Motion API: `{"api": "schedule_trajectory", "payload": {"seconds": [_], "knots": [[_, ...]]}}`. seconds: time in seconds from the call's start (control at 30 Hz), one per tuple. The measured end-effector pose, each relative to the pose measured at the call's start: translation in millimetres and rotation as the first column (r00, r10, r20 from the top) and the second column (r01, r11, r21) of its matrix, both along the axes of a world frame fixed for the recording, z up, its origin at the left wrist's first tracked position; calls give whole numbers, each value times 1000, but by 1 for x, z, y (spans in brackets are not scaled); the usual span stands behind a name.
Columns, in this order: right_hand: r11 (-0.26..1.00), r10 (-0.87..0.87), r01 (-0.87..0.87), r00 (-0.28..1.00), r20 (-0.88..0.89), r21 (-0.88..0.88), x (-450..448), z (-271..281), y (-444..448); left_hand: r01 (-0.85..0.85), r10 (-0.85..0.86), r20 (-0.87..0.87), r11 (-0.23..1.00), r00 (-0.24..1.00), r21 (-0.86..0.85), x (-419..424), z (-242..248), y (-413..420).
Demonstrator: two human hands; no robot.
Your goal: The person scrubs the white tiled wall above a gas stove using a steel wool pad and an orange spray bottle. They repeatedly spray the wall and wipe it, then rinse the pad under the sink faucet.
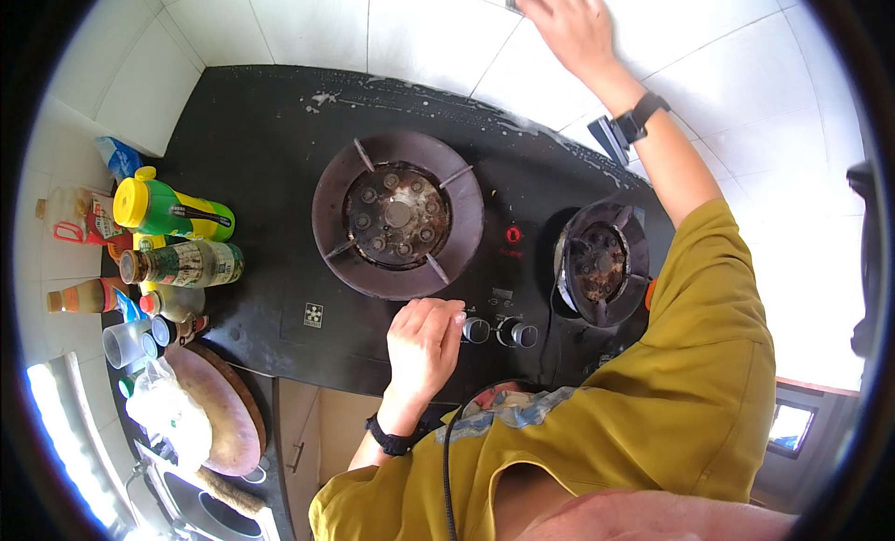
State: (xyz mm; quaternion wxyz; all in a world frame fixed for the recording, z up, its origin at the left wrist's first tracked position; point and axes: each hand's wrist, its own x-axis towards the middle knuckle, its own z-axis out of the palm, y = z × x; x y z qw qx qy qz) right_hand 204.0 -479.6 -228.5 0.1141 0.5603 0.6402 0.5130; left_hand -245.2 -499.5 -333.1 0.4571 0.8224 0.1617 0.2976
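My right hand (573, 27) is raised against the white tiled wall (433, 31), its fingers around a dark grey scrubber (514, 1) that looks like steel wool. Most of the scrubber is hidden by the hand. My left hand (425, 342) has its fingers curled together, with no object visible in it. It is over the front part of the black gas cooktop (280, 135), between the large burner (397, 214) and my body, just left of the control knobs (477, 330). Whitish suds (321, 101) lie along the cooktop's back edge.
A smaller burner (600, 265) is on the right, with a black cable beside it. Several bottles, among them a green and yellow one (175, 209), crowd the left side. Nearer me on that side are a round chopping board (231, 415), a plastic bag (171, 412) and a sink (210, 506).
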Motion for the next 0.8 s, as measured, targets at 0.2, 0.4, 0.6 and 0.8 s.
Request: {"api": "schedule_trajectory", "payload": {"seconds": [0.2,0.4,0.6,0.8], "knots": [[964,-23,18,1000,-15,-265,-15,-56,9,55,-56,29,997,998,60,5,28,-15],[778,-239,94,959,-154,-622,-22,-97,5,-42,40,14,989,999,142,-24,44,-18],[893,-361,-236,131,-923,-383,-36,18,-22,-67,56,65,982,996,179,-32,59,-28],[949,-67,-250,-758,-649,193,-84,95,-75,21,-44,114,979,992,201,-24,89,-31]]}}
